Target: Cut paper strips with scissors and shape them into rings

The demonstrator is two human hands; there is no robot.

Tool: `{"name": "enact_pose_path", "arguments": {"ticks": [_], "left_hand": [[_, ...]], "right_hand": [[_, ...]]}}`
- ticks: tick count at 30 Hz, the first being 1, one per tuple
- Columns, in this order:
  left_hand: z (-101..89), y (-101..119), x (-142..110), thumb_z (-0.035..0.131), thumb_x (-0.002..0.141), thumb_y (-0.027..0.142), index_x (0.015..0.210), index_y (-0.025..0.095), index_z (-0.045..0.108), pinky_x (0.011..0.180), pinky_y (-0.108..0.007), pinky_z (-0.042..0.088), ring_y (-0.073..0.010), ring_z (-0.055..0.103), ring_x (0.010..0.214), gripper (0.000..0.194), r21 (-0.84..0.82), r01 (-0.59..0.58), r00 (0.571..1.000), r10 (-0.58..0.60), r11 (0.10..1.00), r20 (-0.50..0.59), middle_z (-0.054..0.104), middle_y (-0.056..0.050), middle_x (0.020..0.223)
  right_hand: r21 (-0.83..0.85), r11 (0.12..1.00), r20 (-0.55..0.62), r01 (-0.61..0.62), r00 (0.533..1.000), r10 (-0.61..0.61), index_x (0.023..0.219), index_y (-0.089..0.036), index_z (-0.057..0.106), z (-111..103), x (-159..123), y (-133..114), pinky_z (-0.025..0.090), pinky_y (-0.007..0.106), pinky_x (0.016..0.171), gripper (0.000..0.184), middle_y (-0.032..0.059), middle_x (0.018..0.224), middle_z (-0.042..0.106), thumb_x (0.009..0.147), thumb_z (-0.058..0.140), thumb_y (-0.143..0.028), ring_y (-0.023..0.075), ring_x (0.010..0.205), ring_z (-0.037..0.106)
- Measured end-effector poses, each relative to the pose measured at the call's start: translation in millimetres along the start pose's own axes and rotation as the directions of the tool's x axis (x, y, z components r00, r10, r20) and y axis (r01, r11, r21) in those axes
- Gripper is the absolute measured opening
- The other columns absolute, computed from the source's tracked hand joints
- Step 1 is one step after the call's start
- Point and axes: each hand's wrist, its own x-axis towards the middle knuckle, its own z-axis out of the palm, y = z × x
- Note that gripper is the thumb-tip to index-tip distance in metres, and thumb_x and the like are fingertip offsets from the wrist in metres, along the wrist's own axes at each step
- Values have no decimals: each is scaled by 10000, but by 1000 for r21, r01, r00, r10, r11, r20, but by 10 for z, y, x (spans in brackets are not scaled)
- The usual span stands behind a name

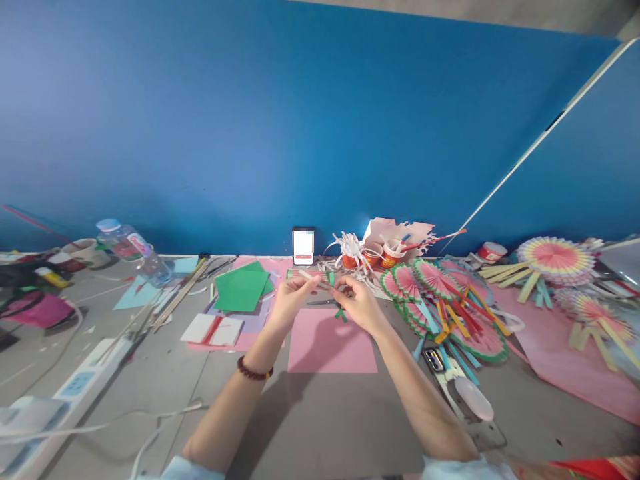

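My left hand [290, 301] and my right hand [359, 305] meet above a pink paper sheet [333, 350]. Both are closed in a pinch on a narrow pale strip [303, 274], whose material I cannot make out. Behind the fingers lies a pleated pink and green paper piece [295, 273], partly covered. A small green paper piece [341, 315] shows just under my right hand. Between the hands, dark scissors [320, 303] lie on the table.
Green paper sheets [243, 287] and a white pad [214, 330] lie left. Pleated paper fans [420, 293] crowd the right, near a phone [435, 360] and a white mouse [473, 398]. A lit phone [303, 247] stands by the wall. A power strip [83, 387] lies left.
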Motion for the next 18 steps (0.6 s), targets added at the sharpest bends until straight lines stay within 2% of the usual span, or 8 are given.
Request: {"name": "enact_pose_path", "arguments": {"ticks": [5, 8, 12, 18], "left_hand": [[9, -10, -15, 772, 639, 394, 716, 177, 770, 674, -283, 490, -205, 662, 711, 231, 105, -39, 997, 32, 994, 70, 747, -61, 743], [20, -6, -21, 742, 678, 394, 690, 187, 769, 669, -277, 481, -202, 656, 711, 210, 135, -61, 998, 56, 989, 40, 742, -55, 724], [21, 4, -13, 754, 661, 381, 649, 191, 761, 639, -257, 456, -167, 617, 646, 190, 119, -55, 998, 59, 991, -23, 725, -40, 670], [12, -44, -8, 752, 652, 418, 658, 185, 763, 586, -246, 404, -131, 529, 571, 233, 104, -22, 999, 25, 994, -23, 675, -20, 587]], "right_hand": [[-27, 1000, -33, 7, 999, -8, 767, -204, 563, -2, -29, -57, 418, 216, 461, 265, -25, 607, 509, 776, 607, -465, 125, 532, 499], [-5, 1000, -17, -31, 999, 30, 818, -201, 595, -6, -35, -62, 427, 218, 445, 274, -24, 589, 511, 776, 602, -471, 134, 530, 516], [57, 995, 19, -80, 997, 79, 896, -197, 618, -3, -34, -56, 417, 214, 401, 289, -24, 578, 516, 801, 562, -464, 130, 489, 511], [101, 988, 8, -120, 993, 120, 870, -190, 614, 1, -28, -46, 394, 201, 379, 288, -23, 588, 533, 776, 590, -461, 113, 457, 494]]}}
